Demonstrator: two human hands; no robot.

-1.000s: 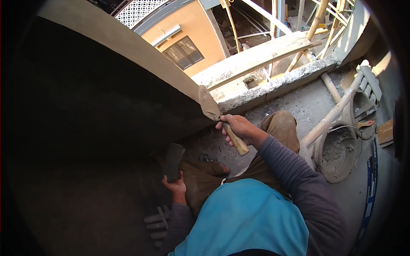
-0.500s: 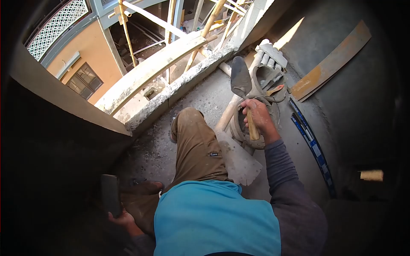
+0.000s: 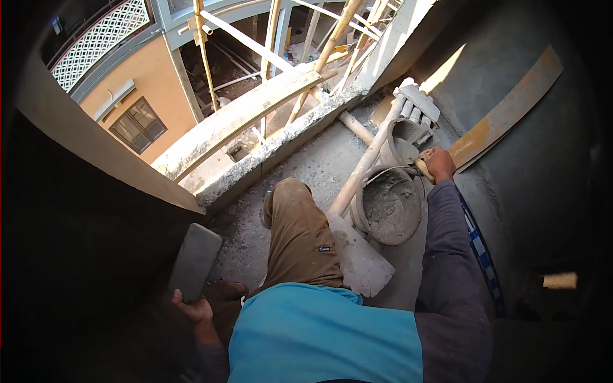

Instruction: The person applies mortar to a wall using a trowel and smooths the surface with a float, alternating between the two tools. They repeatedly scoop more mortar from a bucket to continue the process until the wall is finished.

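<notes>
My right hand [image 3: 440, 164] is closed round a wooden-handled trowel [image 3: 423, 168] at the edge of the tool bucket [image 3: 385, 153]. Its blade is partly hidden among the tools there. Just below that hand stands a bucket of grey mortar [image 3: 391, 207], with a wire handle. At lower left, my left hand [image 3: 193, 309] grips a flat grey rectangular float [image 3: 196, 262], held tilted with its broad face showing. The float's grip is hidden from view.
A shovel [image 3: 363, 255] lies beside the mortar bucket, its wooden shaft running toward the ledge. Bent boards [image 3: 504, 115] lean on the right wall. A blue straight tool [image 3: 480, 252] lies below them. Beyond the rough concrete ledge [image 3: 255, 163] are scaffold poles [image 3: 268, 45] and a drop.
My right hand has moved right with the trowel, from over the mortar bucket to the tool bucket, uncovering the mortar. My left hand has raised the float and turned its face into view.
</notes>
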